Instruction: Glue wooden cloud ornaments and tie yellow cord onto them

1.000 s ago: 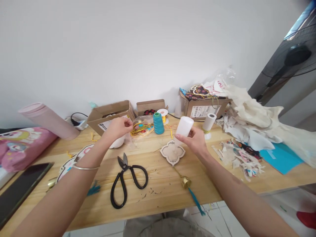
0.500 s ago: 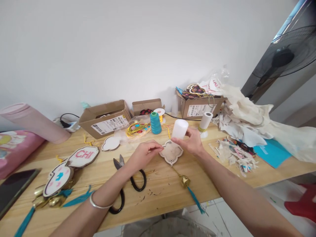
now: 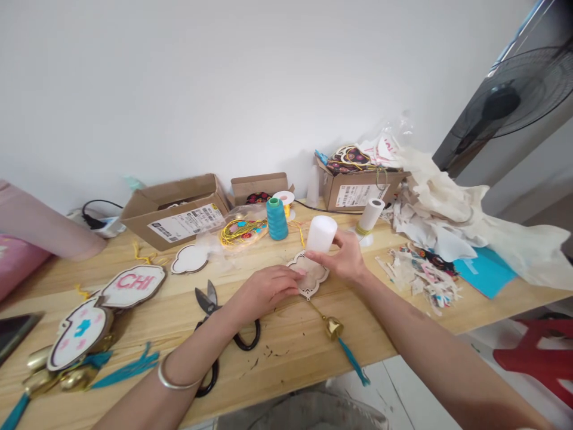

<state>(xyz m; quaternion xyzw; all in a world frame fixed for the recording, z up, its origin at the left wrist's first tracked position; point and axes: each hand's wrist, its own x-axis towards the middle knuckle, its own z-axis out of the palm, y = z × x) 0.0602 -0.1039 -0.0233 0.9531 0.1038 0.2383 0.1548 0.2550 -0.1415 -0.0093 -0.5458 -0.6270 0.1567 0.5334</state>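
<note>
My right hand [image 3: 341,261] is closed round a white bottle [image 3: 320,233], held upright just above a wooden cloud-shaped ornament [image 3: 313,276] lying on the table [image 3: 286,352]. My left hand [image 3: 267,288] rests on the ornament's left edge, its fingers curled down against the wood. A brass bell [image 3: 333,327] with a teal tassel [image 3: 353,361] trails from the ornament toward the table's front edge. Black scissors [image 3: 224,334] lie partly under my left wrist.
Finished ornaments, one reading CHI [image 3: 132,284], lie at the left. Cardboard boxes [image 3: 172,210] line the back, with a teal thread spool [image 3: 276,218], a yellow cord bundle [image 3: 239,230] and a white roll [image 3: 371,215]. Paper scraps [image 3: 418,273] and white cloth [image 3: 452,209] fill the right. A fan [image 3: 514,98] stands beyond.
My left hand came down from the yellow cord bundle at the back to the ornament and now rests on its edge. The view shifted slightly right; the bottle stayed in my right hand.
</note>
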